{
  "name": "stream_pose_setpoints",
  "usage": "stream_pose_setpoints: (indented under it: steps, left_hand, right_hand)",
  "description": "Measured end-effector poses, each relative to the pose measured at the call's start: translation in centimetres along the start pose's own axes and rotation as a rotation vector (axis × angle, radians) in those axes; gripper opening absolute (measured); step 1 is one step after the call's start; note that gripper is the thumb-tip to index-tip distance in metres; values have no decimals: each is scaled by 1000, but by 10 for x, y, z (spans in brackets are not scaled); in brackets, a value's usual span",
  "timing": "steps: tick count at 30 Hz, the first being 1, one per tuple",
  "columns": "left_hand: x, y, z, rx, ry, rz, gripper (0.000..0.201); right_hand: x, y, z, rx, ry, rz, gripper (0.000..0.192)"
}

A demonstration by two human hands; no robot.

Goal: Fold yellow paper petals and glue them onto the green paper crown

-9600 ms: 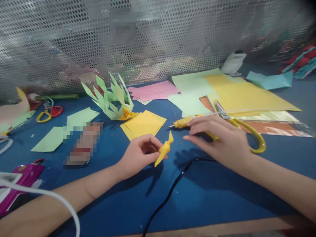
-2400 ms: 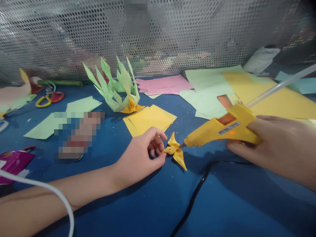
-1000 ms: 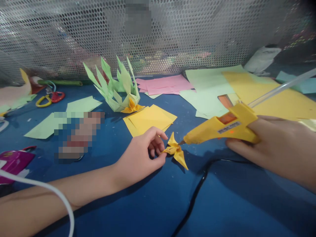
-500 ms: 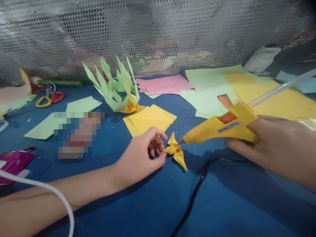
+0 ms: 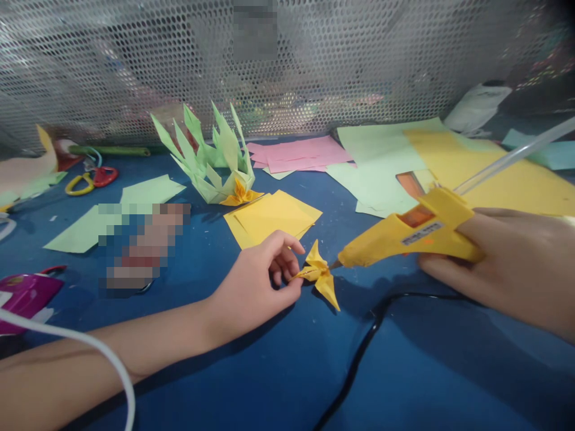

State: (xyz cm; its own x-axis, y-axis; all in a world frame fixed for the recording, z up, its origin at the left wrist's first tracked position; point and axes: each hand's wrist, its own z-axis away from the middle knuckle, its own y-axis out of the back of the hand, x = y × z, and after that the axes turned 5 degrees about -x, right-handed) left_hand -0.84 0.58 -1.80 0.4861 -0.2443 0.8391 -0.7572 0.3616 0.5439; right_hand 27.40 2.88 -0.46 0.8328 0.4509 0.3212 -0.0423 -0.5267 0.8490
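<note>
Yellow paper flower (image 5: 320,276) pinched in left hand (image 5: 256,281), right hand (image 5: 507,263) gripping glue gun (image 5: 404,235), nozzle seemingly touching it, black cord (image 5: 359,359) beneath.

Blue tabletop (image 5: 269,371), perforated metal mesh screen (image 5: 135,66) behind, dim indoor light

A green folded paper crown (image 5: 207,160) stands behind yellow squares (image 5: 272,216), beside pink sheets (image 5: 300,154) and scissors (image 5: 92,179).

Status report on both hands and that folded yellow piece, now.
Left hand pinching folded yellow piece on the table. Right hand gripping glue gun, nozzle at the piece. Black cord below, not blocking.
</note>
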Motion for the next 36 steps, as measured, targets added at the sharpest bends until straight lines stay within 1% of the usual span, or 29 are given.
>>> stream_pose_setpoints:
  steps: [8, 12, 18, 29, 32, 33, 36]
  left_hand:
    - [1, -1, -1, -1, 6, 5, 27]
    - [0, -1, 0, -3, 1, 10, 28]
    - [1, 0, 0, 3, -4, 7, 28]
    - [1, 0, 0, -2, 2, 4, 27]
    - [2, 1, 1, -5, 9, 1, 26]
    - [2, 1, 2, -7, 10, 3, 25]
    - [4, 2, 2, -6, 10, 22, 25]
  right_hand:
    - [1, -2, 2, 1, 28, 38, 33]
    - [1, 0, 2, 23, 25, 37, 33]
    - [3, -1, 3, -38, 4, -7, 31]
    - [3, 1, 0, 3, 30, 18, 32]
    - [1, 2, -3, -12, -46, 5, 34]
    - [0, 2, -4, -32, -96, -12, 37]
    - [-2, 5, -11, -148, -292, -38, 47]
